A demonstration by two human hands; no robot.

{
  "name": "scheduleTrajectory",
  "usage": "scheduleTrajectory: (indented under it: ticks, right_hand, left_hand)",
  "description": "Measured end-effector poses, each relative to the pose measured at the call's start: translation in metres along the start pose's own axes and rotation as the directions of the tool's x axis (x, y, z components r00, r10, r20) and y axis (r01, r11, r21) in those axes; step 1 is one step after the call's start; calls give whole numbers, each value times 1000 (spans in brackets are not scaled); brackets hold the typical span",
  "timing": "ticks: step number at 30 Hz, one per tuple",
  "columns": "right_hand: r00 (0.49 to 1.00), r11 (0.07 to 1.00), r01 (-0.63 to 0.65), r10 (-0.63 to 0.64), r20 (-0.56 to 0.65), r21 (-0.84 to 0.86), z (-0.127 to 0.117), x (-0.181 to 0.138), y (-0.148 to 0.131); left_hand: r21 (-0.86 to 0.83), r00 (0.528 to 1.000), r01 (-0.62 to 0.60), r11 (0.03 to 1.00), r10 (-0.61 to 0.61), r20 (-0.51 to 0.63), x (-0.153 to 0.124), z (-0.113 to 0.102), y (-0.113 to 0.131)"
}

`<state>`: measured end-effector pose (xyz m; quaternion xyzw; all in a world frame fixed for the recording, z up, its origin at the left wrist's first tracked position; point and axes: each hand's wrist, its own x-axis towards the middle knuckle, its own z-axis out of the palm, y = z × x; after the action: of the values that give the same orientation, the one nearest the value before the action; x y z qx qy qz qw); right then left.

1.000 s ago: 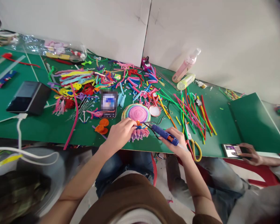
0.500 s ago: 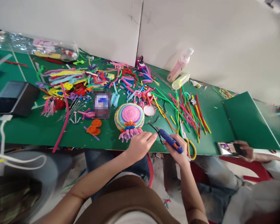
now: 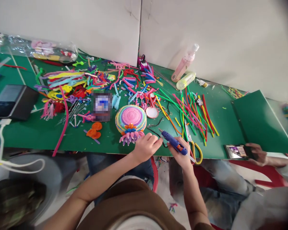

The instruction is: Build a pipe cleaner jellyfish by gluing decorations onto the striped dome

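Observation:
In my right hand [image 3: 182, 153] is a blue hot glue gun [image 3: 173, 141], its nozzle angled up and to the left over the table's front edge. My left hand [image 3: 147, 147] is closed, thumb and fingers pressed together, just left of the glue gun. Whatever may be pinched there is hidden or too small to name. Beyond this hand sits a round coiled pipe-cleaner piece [image 3: 131, 115] with a pink centre, its lower side bearing a pink-purple flower fringe [image 3: 132, 137]. A black cord lies on the table near the nozzle.
Scissors with yellow handles [image 3: 196, 152] lie right of the glue gun. Loose pipe cleaners [image 3: 192, 111] cover the table [image 3: 115, 140]. A phone-like screen [image 3: 102, 107], a round mirror [image 3: 152, 112] and bottles [image 3: 184, 65] stand or lie around. Another person's hand [image 3: 257, 153] holds a phone at right.
The view has shifted slightly. Both hands keep nearly the same pose, with the glue gun still beside my left hand; its nozzle sits a little farther left.

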<state>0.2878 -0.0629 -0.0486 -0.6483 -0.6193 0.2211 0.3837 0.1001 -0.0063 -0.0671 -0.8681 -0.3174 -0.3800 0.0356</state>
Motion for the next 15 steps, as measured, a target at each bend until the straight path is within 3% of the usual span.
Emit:
scheduleTrajectory:
  ticks: [3,5,7,10,12,15]
  right_hand:
    - [982,990,-116,127,-142,80,2,-1,6]
    - [920,964,-212,252,-300,158,4,-3,13]
    - [834,942,-231,320,-450,242,6,-3,18]
    - [769,958,-70,229,-596,277,7,0,22]
    - [756,982,39,92,-648,185,6,0,23]
    - [753,996,91,-64,-655,7,4,-6,23]
  left_hand:
    - [-3,996,7,1000,-7,89,-4,4,0]
    - [-25,985,23,999,-18,170,-11,11,2]
    - [-45,972,41,998,-30,235,-17,20,8]
    - [-79,956,78,994,-52,288,-22,36,21]
    - [-98,950,96,990,-62,306,-20,43,29]
    - [-124,939,99,987,-52,340,-14,47,36]
